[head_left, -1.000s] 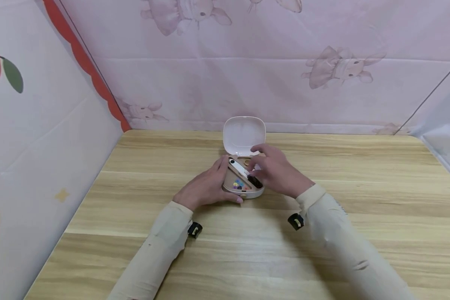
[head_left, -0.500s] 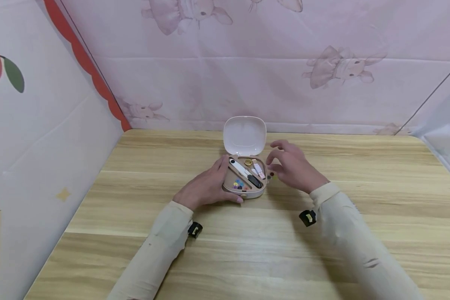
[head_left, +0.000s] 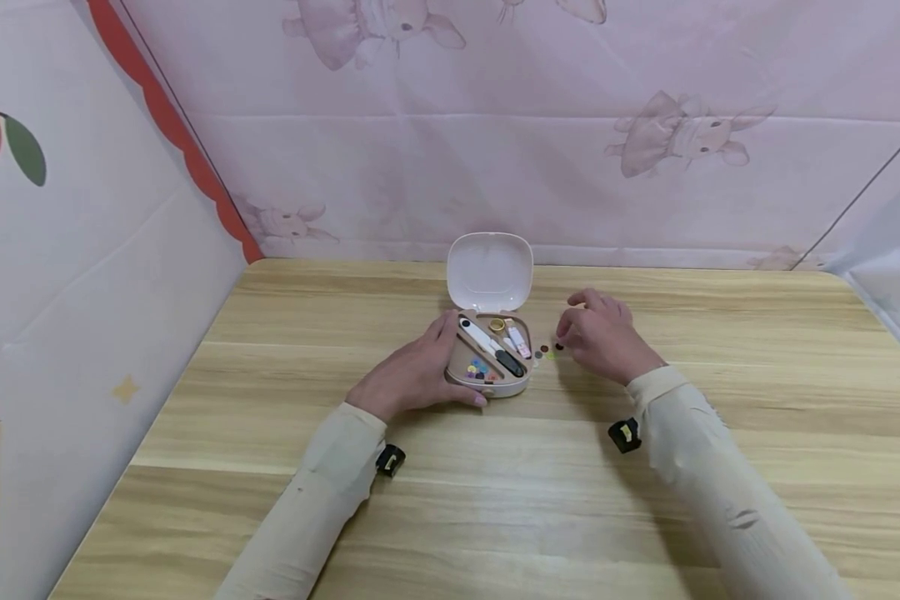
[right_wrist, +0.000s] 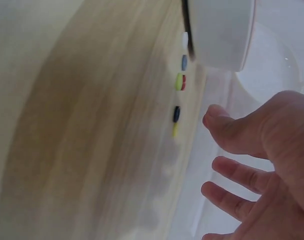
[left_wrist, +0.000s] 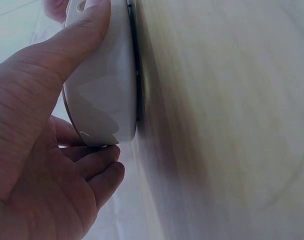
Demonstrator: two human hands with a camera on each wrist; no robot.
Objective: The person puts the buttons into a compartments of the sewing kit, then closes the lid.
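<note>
My left hand [head_left: 412, 367] grips the left side of a white sewing kit box [head_left: 512, 389], thumb along its front, fingers behind its side in the left wrist view. The hinged lid [head_left: 490, 271] stands raised. Inside lie white thread snips [head_left: 477, 335] with a black end, a gold ring-shaped piece [head_left: 497, 324], a pink-and-white item [head_left: 518, 340] and several coloured buttons [head_left: 473, 368]. Right of the box, my right hand [head_left: 603, 337] hovers with loosely bent fingers; the right wrist view shows nothing between thumb and fingers. Near its fingertips is a black button [right_wrist: 176, 114].
Several small buttons [head_left: 544, 349], among them red, grey and green ones, lie in a loose row on the wooden table [head_left: 450, 500] right of the box. A pink rabbit-print cloth [head_left: 495, 150] hangs behind the table's back edge.
My right hand has moved from over the box's compartments rightward onto the table side, uncovering the box contents and the loose buttons, including a black one. The left hand and box stay put.
</note>
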